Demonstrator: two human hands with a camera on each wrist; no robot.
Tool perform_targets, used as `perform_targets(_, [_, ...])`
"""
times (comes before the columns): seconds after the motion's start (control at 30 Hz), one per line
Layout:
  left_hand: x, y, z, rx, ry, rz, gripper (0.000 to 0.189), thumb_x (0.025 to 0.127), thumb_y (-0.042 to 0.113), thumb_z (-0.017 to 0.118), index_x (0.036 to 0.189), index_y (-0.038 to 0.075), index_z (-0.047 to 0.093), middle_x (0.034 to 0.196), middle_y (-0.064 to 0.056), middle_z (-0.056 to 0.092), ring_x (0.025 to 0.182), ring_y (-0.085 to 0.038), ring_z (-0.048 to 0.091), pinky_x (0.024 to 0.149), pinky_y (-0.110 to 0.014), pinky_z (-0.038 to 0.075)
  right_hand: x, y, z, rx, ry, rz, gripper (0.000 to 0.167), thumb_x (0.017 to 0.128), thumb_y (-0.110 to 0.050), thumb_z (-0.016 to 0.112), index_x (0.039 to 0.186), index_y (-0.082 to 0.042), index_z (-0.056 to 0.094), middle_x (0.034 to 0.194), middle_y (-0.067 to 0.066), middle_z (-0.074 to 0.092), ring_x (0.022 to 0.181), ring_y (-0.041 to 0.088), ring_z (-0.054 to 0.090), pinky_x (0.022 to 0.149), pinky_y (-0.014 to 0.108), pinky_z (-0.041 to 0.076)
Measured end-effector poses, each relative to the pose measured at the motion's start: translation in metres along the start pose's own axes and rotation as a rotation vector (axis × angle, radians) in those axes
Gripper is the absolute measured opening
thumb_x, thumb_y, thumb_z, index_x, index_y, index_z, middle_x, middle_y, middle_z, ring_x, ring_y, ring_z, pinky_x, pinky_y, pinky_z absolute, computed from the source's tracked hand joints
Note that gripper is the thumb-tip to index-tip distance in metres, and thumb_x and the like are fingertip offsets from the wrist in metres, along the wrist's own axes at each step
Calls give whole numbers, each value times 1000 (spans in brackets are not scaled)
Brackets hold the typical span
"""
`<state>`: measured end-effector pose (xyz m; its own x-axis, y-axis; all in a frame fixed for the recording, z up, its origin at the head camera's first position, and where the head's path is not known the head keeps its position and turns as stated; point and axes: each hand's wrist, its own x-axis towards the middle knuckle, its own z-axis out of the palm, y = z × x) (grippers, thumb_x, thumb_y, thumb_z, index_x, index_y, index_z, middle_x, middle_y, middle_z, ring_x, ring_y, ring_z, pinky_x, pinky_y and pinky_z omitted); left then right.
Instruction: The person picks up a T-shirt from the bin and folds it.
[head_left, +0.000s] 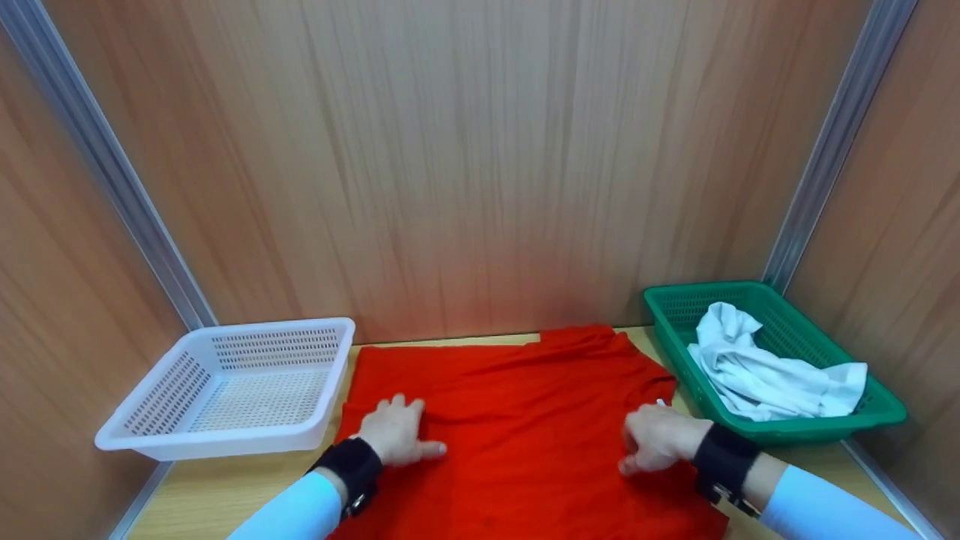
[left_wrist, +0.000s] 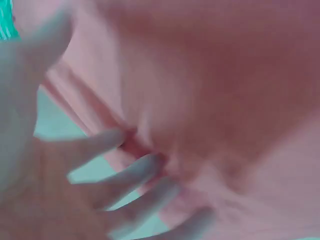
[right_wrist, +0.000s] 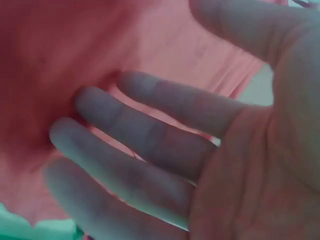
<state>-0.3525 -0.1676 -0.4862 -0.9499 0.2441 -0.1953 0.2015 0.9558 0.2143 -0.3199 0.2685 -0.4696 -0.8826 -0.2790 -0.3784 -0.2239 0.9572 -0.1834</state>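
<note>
A red cloth garment (head_left: 525,420) lies spread over the table, with wrinkles across it and a bunched top right edge. My left hand (head_left: 394,435) rests on its left part, fingers extended and thumb out to the side. In the left wrist view, the fingertips of that hand (left_wrist: 120,180) touch the cloth near its edge. On the garment's right side is my right hand (head_left: 660,439). The right wrist view has its fingers (right_wrist: 145,135) fairly straight and spread, tips against the cloth, with nothing gripped.
A white perforated basket (head_left: 225,442), with nothing in it, stands at the left. The green basket (head_left: 810,431) at the right holds a crumpled white cloth (head_left: 780,375). Wood-grain panels (head_left: 487,150) enclose the table (head_left: 225,495) at the back and both sides.
</note>
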Motion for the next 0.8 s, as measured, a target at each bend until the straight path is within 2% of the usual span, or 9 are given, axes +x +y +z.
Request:
perform_targets(0.07, [6,1,1,-36,1,-18,107,83,61,95,165,7,52,169,-33,47,152,-58,46,122,-75,46,12,0,1,-64,36,-7,54,91,-45,92,126,-8,78,119,18,76,107,38,70,98,60,58])
perform_targets(0.13, [7,3,4,-65,-60,-42,118,80,62,97,172,12,43,179,-33,33,162,-63,33,127,-78,40,21,1,5,-118,51,-12,79,86,-48,95,147,-6,68,143,25,69,129,46,65,114,69,52])
perform_targets(0.2, [3,5,6,-64,-130,-64,129,76,63,100,176,15,36,184,-32,22,167,-67,20,129,-79,35,25,3,7,-146,3,-1,101,81,-49,100,161,-7,56,161,30,57,146,52,56,124,73,44])
perform_targets(0.3, [-4,12,10,-17,-213,-102,141,71,66,102,179,17,25,187,-31,12,168,-70,9,128,-82,33,24,4,5,-186,-60,22,120,71,-48,107,167,-7,49,160,29,59,146,51,57,126,70,45])
perform_targets(0.43, [-12,25,14,86,-282,-133,154,66,75,100,181,20,14,188,-29,4,168,-70,6,124,-84,37,14,-1,2,-325,-100,25,131,64,-50,111,168,-4,47,145,24,67,134,46,64,120,65,52])
perform_targets(0.5, [-15,30,16,119,-308,-137,157,65,80,98,182,22,11,188,-29,4,168,-69,7,124,-82,40,7,-5,2,-391,-110,26,124,63,-53,110,161,-2,53,135,21,69,126,42,67,115,61,56])
perform_targets(0.63, [-17,33,13,105,-301,-151,156,66,84,94,182,21,12,187,-30,3,168,-71,8,124,-80,42,-4,-12,-1,-382,-97,54,83,61,-61,108,111,-5,73,100,12,69,94,34,66,89,49,60])
perform_targets(0.7, [-11,30,10,84,-228,-170,147,72,87,88,181,19,17,187,-32,7,167,-69,12,120,-80,46,-6,-12,-7,-297,-73,75,70,63,-64,106,89,-11,68,85,6,63,81,29,61,77,44,55])
perform_targets(0.8, [11,16,8,63,-41,-179,124,87,86,74,177,12,33,184,-34,20,165,-65,24,117,-82,47,3,-10,-15,-165,24,82,57,74,-62,100,81,-15,68,78,3,59,76,26,58,72,43,48])
